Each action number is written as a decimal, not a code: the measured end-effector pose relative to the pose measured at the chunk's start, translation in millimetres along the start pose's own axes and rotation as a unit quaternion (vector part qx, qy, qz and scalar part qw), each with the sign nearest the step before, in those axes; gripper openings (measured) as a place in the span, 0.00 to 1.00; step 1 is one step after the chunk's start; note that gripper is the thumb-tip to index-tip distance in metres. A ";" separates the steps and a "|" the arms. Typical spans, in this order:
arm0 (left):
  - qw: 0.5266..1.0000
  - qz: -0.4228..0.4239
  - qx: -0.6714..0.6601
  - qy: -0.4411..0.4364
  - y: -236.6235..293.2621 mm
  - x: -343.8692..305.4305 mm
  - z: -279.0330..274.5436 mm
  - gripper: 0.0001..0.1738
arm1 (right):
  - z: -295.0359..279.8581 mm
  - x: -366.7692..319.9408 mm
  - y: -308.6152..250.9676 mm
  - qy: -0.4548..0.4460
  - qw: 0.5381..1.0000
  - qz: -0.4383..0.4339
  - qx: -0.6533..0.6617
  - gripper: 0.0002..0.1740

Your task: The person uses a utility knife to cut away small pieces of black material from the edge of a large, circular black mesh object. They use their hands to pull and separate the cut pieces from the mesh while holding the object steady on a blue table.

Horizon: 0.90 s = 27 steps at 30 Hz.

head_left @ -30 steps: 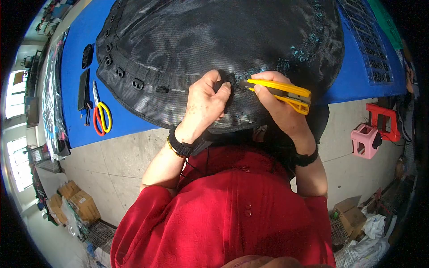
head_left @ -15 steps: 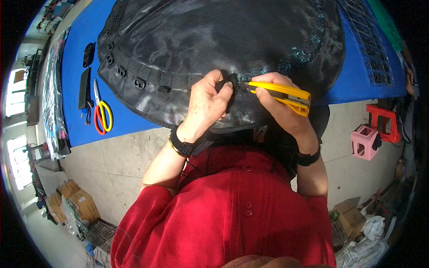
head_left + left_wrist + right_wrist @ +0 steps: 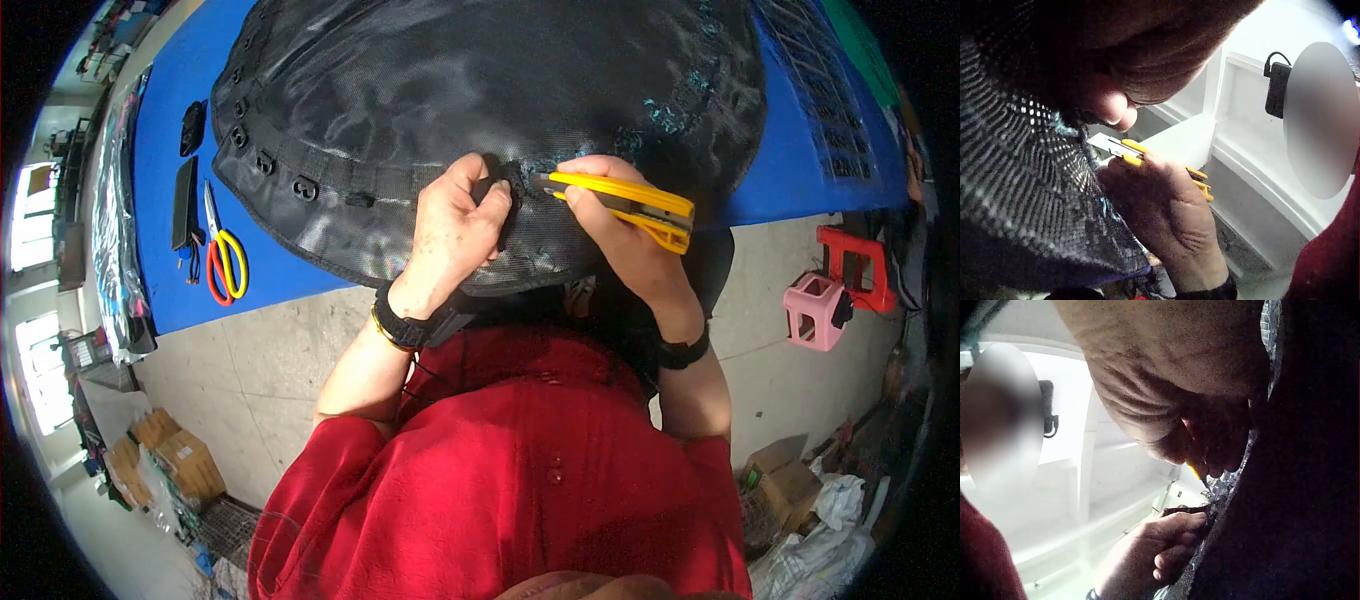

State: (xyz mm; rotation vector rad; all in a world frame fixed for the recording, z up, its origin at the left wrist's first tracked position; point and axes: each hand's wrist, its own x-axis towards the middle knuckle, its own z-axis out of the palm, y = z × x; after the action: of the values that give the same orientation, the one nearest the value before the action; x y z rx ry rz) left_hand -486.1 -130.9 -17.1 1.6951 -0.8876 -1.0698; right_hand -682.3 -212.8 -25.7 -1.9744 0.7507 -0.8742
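A large black mesh fabric piece (image 3: pixel 450 100) with a bound edge and a row of black plastic buckles (image 3: pixel 305 188) lies before me. My left hand (image 3: pixel 455 228) pinches a dark strap-like bit (image 3: pixel 1180 511) of it between thumb and fingers. The right hand (image 3: pixel 635 245) grips a yellow utility knife (image 3: pixel 625 190), its blade out and pointing left at the fabric beside the left thumb. In the left wrist view the blade (image 3: pixel 1105 142) is close to the mesh, below the left fingertips. Teal thread scraps (image 3: pixel 665 118) cling along the fabric to the right.
Red-and-yellow-handled scissors (image 3: pixel 225 255), a black pouch (image 3: pixel 185 205) and a small black object (image 3: pixel 193 128) lie on the blue table (image 3: pixel 155 230) at left. A pink stool (image 3: pixel 815 312) and a red stool (image 3: pixel 868 275) stand at right. Cardboard boxes (image 3: pixel 190 462) sit on the floor.
The knife tip has moved slightly forward along the fabric since half a second ago. Both hands keep their holds, and the whole head view has shifted a little.
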 end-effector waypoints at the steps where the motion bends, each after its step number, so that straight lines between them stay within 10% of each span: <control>1: 1.000 0.000 0.000 -0.002 -0.8 0.6 -1.0 0.11 | 0.7 0.4 0.2 -0.004 1.000 -0.015 -0.011 0.11; 12: 1.000 0.009 -0.001 0.002 0.3 -0.3 0.4 0.13 | -1.0 1.2 -1.0 -0.010 0.993 -0.091 -0.076 0.12; 27: 1.000 0.002 0.002 0.003 -0.8 0.7 0.4 0.12 | -13.3 3.1 -10.4 -0.058 0.997 0.029 -0.051 0.09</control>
State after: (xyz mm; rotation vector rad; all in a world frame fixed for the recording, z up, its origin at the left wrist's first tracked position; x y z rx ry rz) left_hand -486.2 -131.4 -18.1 1.6986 -0.8896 -1.0601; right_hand -689.2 -216.1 -10.3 -2.0632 0.7949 -0.6929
